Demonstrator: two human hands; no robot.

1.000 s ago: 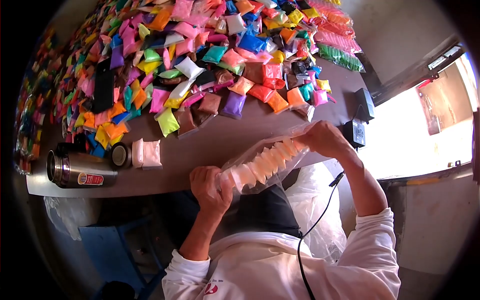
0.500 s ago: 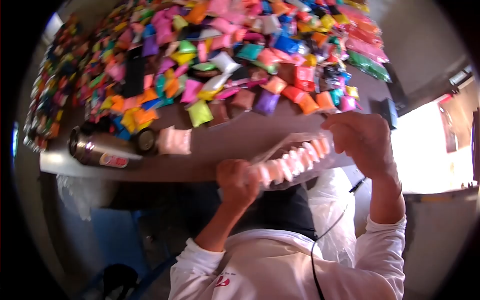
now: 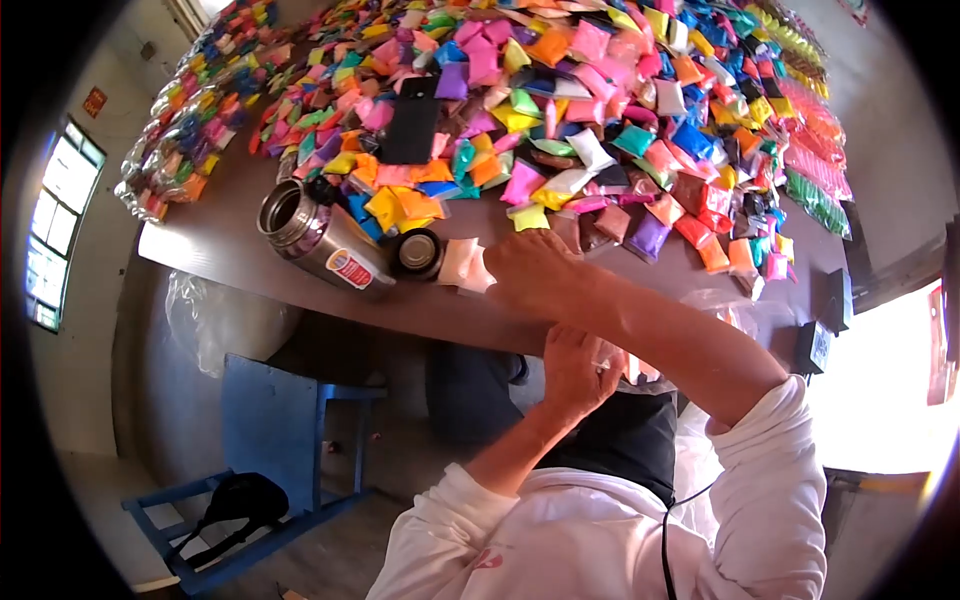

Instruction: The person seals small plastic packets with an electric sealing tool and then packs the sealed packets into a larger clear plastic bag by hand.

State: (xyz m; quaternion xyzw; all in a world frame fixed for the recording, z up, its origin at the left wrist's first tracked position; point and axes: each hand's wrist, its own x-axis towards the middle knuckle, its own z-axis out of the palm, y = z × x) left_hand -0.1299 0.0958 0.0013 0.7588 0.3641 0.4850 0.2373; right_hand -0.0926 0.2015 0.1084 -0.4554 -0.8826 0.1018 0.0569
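My left hand (image 3: 580,375) is closed on the gathered edge of a clear plastic bag (image 3: 640,372) at the table's front edge, above my lap. Pale pink and peach packets show inside the bag, mostly hidden behind my right forearm. My right hand (image 3: 535,272) reaches across to the left, over my left hand, with its knuckles up. Its curled fingers are at the right side of the small pale peach packets (image 3: 462,262) on the table. The fingertips are hidden, so a grip on a packet cannot be made out.
An open steel thermos (image 3: 325,240) lies tilted on the table beside its round lid (image 3: 418,252). A black phone-like slab (image 3: 410,122) rests among heaped colourful packets (image 3: 590,150). Strips of packets lie at both table ends. A blue chair (image 3: 265,410) with a black bag stands lower left.
My right hand has left the clear bag's right side and crossed left to the peach packets. My left hand still holds the bag. The view has shifted left.
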